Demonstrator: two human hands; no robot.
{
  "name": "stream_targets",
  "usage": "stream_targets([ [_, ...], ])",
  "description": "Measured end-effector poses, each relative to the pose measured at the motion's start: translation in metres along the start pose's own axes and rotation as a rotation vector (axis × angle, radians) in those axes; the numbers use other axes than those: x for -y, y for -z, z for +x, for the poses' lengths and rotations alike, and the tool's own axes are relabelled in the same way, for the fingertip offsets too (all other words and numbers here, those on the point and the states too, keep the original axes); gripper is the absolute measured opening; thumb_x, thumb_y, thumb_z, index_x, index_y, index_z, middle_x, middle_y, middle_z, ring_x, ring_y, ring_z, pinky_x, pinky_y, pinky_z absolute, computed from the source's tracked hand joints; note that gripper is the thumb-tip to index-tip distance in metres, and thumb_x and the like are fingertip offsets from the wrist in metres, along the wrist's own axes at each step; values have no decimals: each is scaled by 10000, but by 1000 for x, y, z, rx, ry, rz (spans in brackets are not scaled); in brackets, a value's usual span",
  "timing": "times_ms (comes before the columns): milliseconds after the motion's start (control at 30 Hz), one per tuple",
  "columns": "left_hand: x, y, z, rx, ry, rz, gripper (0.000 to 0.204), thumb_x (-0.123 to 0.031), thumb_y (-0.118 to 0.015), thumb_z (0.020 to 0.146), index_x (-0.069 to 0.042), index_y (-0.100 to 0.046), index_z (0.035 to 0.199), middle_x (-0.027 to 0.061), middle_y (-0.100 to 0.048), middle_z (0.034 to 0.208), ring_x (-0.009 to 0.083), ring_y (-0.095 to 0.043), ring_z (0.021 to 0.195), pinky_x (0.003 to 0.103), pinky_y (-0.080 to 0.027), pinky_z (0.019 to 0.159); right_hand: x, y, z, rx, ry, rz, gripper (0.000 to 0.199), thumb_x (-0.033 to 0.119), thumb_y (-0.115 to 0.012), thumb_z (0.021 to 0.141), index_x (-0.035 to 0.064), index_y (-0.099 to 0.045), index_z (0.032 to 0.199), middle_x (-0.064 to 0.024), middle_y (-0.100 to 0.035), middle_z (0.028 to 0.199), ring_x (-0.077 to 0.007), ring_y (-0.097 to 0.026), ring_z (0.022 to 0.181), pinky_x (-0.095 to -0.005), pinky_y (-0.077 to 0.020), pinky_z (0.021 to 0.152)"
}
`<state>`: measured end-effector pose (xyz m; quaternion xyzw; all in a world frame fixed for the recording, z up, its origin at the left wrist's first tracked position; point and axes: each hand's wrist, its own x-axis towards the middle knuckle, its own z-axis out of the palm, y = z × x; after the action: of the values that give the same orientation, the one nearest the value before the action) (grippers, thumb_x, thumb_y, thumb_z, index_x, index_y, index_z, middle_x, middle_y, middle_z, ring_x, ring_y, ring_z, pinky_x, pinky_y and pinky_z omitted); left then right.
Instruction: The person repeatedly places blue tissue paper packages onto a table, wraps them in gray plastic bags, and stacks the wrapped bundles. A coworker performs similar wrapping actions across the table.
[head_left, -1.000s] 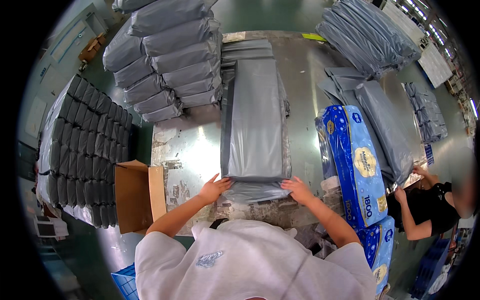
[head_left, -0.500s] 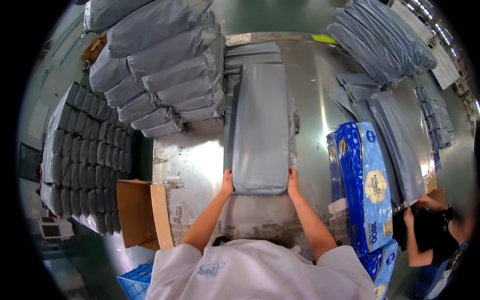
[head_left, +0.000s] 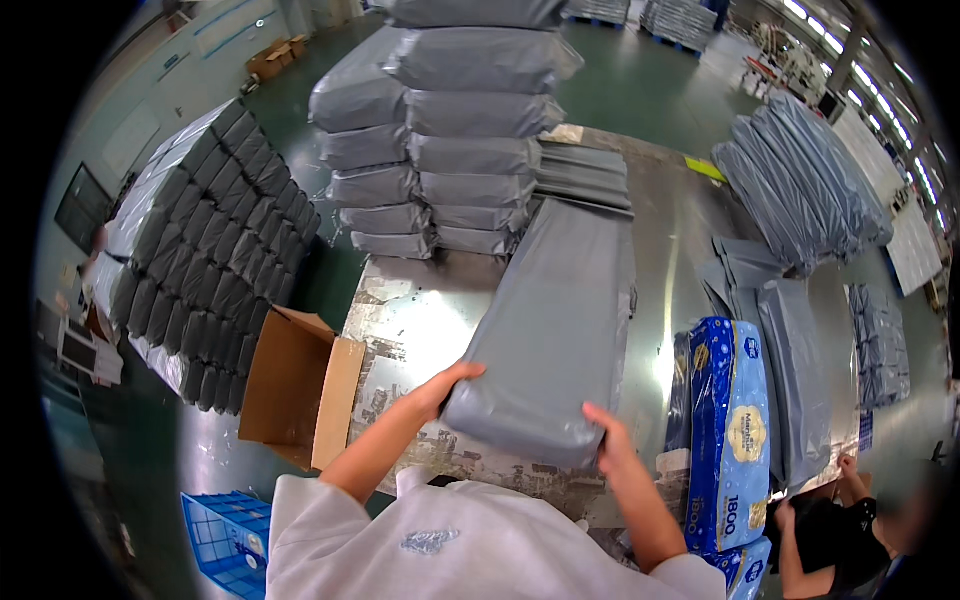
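A long grey plastic-wrapped package (head_left: 545,330) lies lengthwise before me, its near end raised toward my body and turned slightly left. My left hand (head_left: 447,386) grips the near left corner, thumb on top. On the near right corner, my right hand (head_left: 612,438) clasps the side with its thumb over the top; the fingers beneath are hidden. Beyond the package's far end, flat grey plastic bags (head_left: 585,172) are layered on the metal table (head_left: 655,260).
Stacked grey packages (head_left: 470,155) rise at the table's far left. An open cardboard box (head_left: 285,385) stands left, above a blue crate (head_left: 225,540). On the right are blue tissue packs (head_left: 735,430), more grey bags (head_left: 800,185) and a co-worker in black (head_left: 835,545).
The package's near end has come up and toward me, swinging left, with both hands still on it. My view has shifted, so the stacks appear farther right and lower.
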<state>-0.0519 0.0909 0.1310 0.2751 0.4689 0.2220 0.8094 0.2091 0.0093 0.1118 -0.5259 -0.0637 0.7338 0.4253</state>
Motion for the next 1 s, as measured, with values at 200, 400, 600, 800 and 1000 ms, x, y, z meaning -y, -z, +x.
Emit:
stream_targets([
  [200, 71, 19, -159, -241, -181, -174, 602, -311, -567, 747, 32, -399, 1212, 152, -537, 1110, 245, -537, 1001, 357, -420, 879, -75, -41, -83, 321, -60, -77, 704, 239, -655, 722, -14, -293, 1271, -146, -420, 1198, -231, -417, 1107, -360, -362, 911],
  [400, 121, 31, -241, -454, -631, -263, 788, -385, -591, 683, 51, -290, 1267, 167, -438, 1197, 240, -451, 1091, 335, -364, 904, -68, -120, -92, 619, -16, -356, 816, 281, -618, 720, -20, -173, 1334, -168, -331, 1287, -252, -317, 1192, -346, -248, 986],
  [600, 49, 72, -248, -533, -1003, -186, 792, -425, -598, 667, 43, -326, 1245, 162, -448, 1182, 238, -461, 1084, 348, -373, 901, -23, -228, -53, 869, 414, -491, 835, 270, -627, 699, 11, -172, 1349, -146, -343, 1285, -232, -321, 1190, -328, -255, 980],
  [800, -164, 174, -210, -339, -1211, -149, 502, -346, -543, 733, -15, -500, 1107, 95, -550, 1043, 200, -533, 965, 329, -422, 842, 81, -390, -16, 806, 666, -338, 650, 243, -600, 698, 42, -350, 1263, -117, -479, 1134, -223, -488, 1022, -339, -408, 853],
  [1000, -414, 226, -68, -60, -1042, -154, 732, -660, -432, 756, -70, -481, 1186, 86, -513, 1169, 236, -476, 1076, 386, -357, 915, 221, -478, 111, 678, 892, -90, 565, 368, -540, 800, -12, -407, 1197, -105, -487, 1134, -202, -494, 994, -292, -396, 846],
])
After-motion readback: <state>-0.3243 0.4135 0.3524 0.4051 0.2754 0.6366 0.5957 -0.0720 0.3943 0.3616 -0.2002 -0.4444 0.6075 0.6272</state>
